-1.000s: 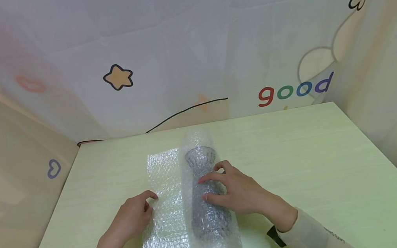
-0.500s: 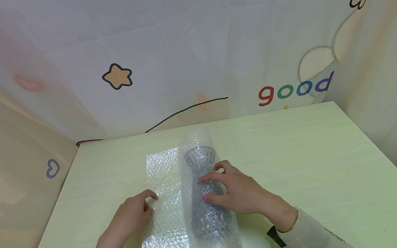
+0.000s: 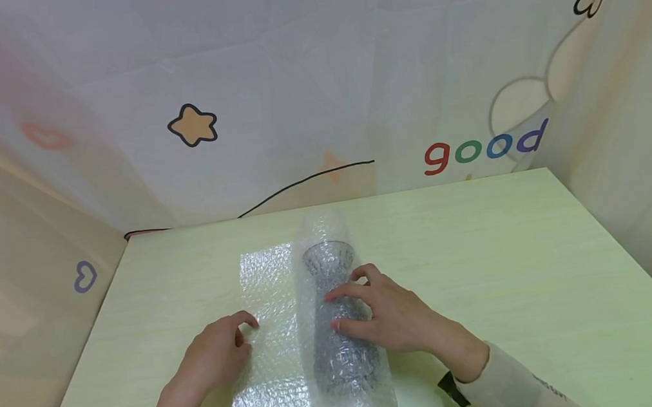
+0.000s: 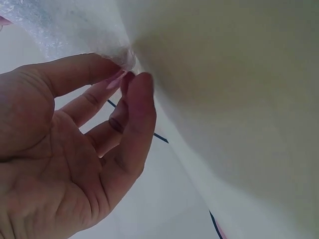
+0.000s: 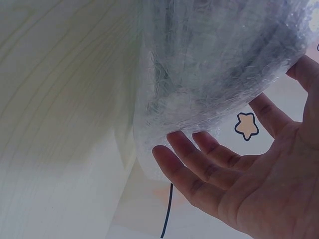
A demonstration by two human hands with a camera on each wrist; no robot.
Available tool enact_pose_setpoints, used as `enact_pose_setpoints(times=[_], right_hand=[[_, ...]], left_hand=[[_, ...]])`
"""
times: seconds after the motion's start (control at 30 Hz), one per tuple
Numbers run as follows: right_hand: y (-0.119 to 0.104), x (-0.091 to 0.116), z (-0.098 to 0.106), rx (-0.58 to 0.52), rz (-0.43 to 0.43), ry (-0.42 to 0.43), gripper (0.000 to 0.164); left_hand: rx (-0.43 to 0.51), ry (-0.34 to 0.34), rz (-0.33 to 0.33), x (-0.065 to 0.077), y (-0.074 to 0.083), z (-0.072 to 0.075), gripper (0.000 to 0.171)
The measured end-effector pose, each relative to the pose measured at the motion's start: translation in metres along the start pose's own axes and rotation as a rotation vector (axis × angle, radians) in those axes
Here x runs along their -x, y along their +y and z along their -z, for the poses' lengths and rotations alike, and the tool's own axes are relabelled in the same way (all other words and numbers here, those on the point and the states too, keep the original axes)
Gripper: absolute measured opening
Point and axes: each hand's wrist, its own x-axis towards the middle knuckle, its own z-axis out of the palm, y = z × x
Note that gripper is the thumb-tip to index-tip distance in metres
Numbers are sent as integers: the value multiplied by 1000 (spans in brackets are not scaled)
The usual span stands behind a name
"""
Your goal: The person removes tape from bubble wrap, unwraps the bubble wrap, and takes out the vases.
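While the right hand (image 3: 396,313) rests on it with fingers spread and lightly bent, a dark grey, waisted, vase-like object with a flared far end (image 3: 345,357) lies lengthwise near the middle of a pale yellow-green wood-grain table (image 3: 512,265). A translucent sheet of bubble wrap (image 3: 266,289) covers it, with a loose part lying flat along its left side. The fingertips touch the wrap without closing round the bundle. At the loose part's outer edge, the left hand (image 3: 214,355) appears to pinch the plastic between thumb and bent fingers, nearly closed; how firmly, I cannot tell. The step in hand looks like wrapping, with the bundle steadied beside an unfolded flap. My judgement is that the next move calls for lifting that edge rightward over the bundle while the right hand holds it steady.
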Motion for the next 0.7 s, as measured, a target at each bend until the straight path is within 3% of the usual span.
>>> enact_pose_setpoints(times=[0.7], right_hand=[[-2,0,1,13,3,-7,37]], left_hand=[[-85,25,-37,-1,4,0,31]])
